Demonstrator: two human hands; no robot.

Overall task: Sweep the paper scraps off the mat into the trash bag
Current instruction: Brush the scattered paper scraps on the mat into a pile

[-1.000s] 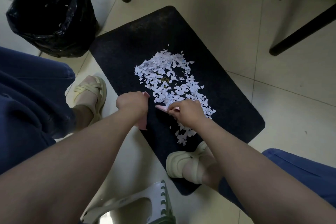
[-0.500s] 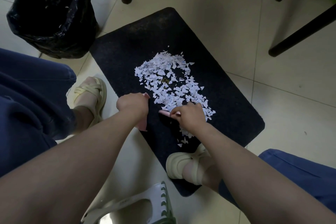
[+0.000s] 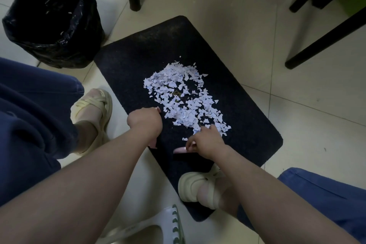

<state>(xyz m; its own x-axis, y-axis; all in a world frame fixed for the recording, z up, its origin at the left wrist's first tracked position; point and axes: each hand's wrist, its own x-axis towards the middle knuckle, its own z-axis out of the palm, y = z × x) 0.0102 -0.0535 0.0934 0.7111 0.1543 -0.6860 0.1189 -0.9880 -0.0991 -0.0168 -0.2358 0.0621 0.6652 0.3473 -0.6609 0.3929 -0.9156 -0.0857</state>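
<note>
On the middle of the dark mat [image 3: 138, 61], the paper scraps [image 3: 184, 97] lie in one loose white heap; clearing is judged barely begun. Right hand [image 3: 206, 143] is curled round a pink handle [image 3: 179, 150] at the heap's near edge. The working end is hidden, but it is judged a brush, held low to drive scraps leftward. Left hand [image 3: 145, 121] grips a pink flat tool [image 3: 152, 143], mostly hidden, just beside the heap, presumably as receiving pan. Trash bag [image 3: 65, 53] stands open near the mat's far-left corner, handy for emptying. One sandal [image 3: 198, 186] rests on the mat's near end, likely pinning it.
</note>
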